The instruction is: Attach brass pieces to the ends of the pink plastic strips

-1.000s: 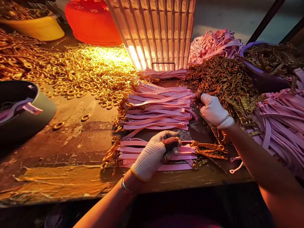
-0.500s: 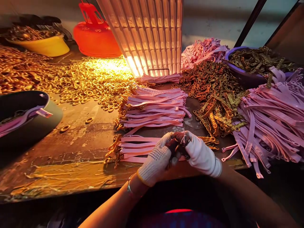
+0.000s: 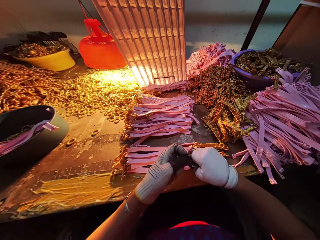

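My left hand (image 3: 163, 166), in a dotted knit glove with dark fingertips, is closed in a pinch. Facing it, my right hand (image 3: 211, 166) in a white glove also has its fingers pressed together, so the fingertips of both almost meet. Whatever is between them is too small and dark to make out. Under and behind the hands lies a row of pink straps (image 3: 143, 155) with gold links (image 3: 120, 160) at their left ends. A gold braided piece (image 3: 212, 146) lies just beyond my right hand. Farther back is a larger stack of pink straps (image 3: 162, 115).
Loose gold rings (image 3: 97, 96) cover the back left, beside a glowing red lamp (image 3: 101, 50) and a ribbed panel (image 3: 155, 40). A dark bowl (image 3: 58, 133) stands left. Gold pieces (image 3: 220, 86), a purple basin (image 3: 242, 71) and piled pink straps (image 3: 282, 123) fill the right.
My fingertips have drawn slightly apart, and my right hand has turned with its back more upward. More of the gold braided piece shows behind it. The camera view has shifted a little.
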The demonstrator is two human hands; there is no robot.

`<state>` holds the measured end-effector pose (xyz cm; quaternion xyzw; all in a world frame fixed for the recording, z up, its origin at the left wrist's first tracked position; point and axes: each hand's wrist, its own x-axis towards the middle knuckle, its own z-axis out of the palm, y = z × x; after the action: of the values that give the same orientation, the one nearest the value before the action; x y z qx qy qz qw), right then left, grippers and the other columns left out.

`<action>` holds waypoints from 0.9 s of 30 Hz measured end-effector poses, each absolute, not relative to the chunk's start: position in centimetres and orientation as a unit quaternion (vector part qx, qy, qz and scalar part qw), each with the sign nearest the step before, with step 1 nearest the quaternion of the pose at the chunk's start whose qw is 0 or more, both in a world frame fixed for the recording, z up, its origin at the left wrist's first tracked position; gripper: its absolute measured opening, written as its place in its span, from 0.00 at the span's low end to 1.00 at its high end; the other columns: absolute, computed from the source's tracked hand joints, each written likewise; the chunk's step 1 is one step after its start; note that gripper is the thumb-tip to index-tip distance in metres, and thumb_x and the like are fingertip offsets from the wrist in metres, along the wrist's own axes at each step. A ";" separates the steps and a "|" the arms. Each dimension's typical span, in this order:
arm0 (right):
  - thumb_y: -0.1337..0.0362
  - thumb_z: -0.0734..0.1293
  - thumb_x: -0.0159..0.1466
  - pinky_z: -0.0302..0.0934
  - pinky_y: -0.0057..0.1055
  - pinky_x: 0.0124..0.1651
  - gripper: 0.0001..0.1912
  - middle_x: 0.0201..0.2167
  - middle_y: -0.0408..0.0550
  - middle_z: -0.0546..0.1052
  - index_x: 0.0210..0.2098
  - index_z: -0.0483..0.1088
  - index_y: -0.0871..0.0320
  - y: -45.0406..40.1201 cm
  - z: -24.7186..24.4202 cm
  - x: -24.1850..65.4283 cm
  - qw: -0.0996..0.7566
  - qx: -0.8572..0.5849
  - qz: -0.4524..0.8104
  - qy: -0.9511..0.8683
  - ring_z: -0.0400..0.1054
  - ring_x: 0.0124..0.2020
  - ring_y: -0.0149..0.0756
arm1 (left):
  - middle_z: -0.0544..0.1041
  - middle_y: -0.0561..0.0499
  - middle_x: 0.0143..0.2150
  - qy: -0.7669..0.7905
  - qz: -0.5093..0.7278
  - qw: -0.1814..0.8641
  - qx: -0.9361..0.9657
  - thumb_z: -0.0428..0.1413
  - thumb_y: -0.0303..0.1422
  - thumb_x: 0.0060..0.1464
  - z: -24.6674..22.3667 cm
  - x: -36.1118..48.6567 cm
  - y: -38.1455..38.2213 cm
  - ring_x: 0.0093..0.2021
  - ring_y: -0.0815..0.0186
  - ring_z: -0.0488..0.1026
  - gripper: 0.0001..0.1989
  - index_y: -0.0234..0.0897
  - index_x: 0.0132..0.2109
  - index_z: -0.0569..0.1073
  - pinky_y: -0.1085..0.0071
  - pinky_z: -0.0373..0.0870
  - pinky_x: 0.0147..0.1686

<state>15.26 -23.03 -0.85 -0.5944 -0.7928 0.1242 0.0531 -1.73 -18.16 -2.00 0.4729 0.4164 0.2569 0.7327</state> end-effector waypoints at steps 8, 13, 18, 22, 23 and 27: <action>0.71 0.62 0.65 0.56 0.32 0.34 0.10 0.32 0.52 0.78 0.42 0.73 0.60 -23.5 -4.0 13.2 0.152 -0.727 0.043 -0.668 0.73 0.33 0.42 | 0.74 0.53 0.28 0.403 0.321 0.747 0.421 0.63 0.34 0.49 -2.4 0.2 -14.4 0.20 0.77 0.63 0.13 0.36 0.43 0.79 0.81 0.61 0.20; 0.74 0.60 0.63 0.58 0.34 0.33 0.12 0.29 0.52 0.75 0.40 0.74 0.60 -23.3 -5.5 13.8 0.220 -0.669 -0.090 -0.704 0.68 0.30 0.42 | 0.81 0.47 0.38 0.433 0.284 0.371 0.771 0.53 0.31 0.59 -1.5 3.2 -3.0 0.29 0.68 0.73 0.16 0.35 0.51 0.81 0.72 0.71 0.33; 0.77 0.59 0.56 0.62 0.35 0.31 0.15 0.28 0.52 0.74 0.36 0.74 0.60 -23.7 -7.3 13.1 0.225 -0.649 -0.106 -0.719 0.68 0.28 0.44 | 0.82 0.40 0.46 0.435 0.239 0.227 0.838 0.55 0.26 0.56 -2.2 8.2 6.5 0.47 0.56 0.76 0.14 0.32 0.47 0.81 0.64 0.69 0.53; 0.76 0.61 0.52 0.66 0.34 0.32 0.17 0.28 0.52 0.75 0.39 0.73 0.59 -23.8 -8.7 14.2 0.243 -0.637 -0.076 -0.727 0.69 0.28 0.42 | 0.80 0.43 0.40 0.423 0.216 0.222 0.851 0.59 0.24 0.51 -3.5 10.1 7.6 0.43 0.58 0.76 0.07 0.35 0.38 0.80 0.66 0.70 0.48; 0.75 0.61 0.52 0.66 0.33 0.33 0.18 0.29 0.52 0.75 0.40 0.73 0.59 -23.8 -8.7 14.6 0.254 -0.634 -0.058 -0.728 0.70 0.29 0.42 | 0.80 0.44 0.41 0.424 0.220 0.222 0.850 0.59 0.24 0.52 -3.6 10.1 7.3 0.43 0.58 0.76 0.07 0.36 0.38 0.80 0.66 0.70 0.47; 0.75 0.60 0.51 0.68 0.34 0.41 0.24 0.36 0.52 0.77 0.46 0.73 0.57 -23.0 -7.1 15.9 0.336 -0.616 0.016 -0.712 0.73 0.37 0.44 | 0.79 0.45 0.39 0.429 0.248 0.246 0.833 0.55 0.27 0.57 -2.6 8.2 4.6 0.40 0.62 0.75 0.05 0.36 0.38 0.77 0.68 0.71 0.41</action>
<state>15.85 -22.97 -7.14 -0.6162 -0.7120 0.0157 0.3365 8.22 4.60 -2.65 0.8329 0.4291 0.2479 0.2462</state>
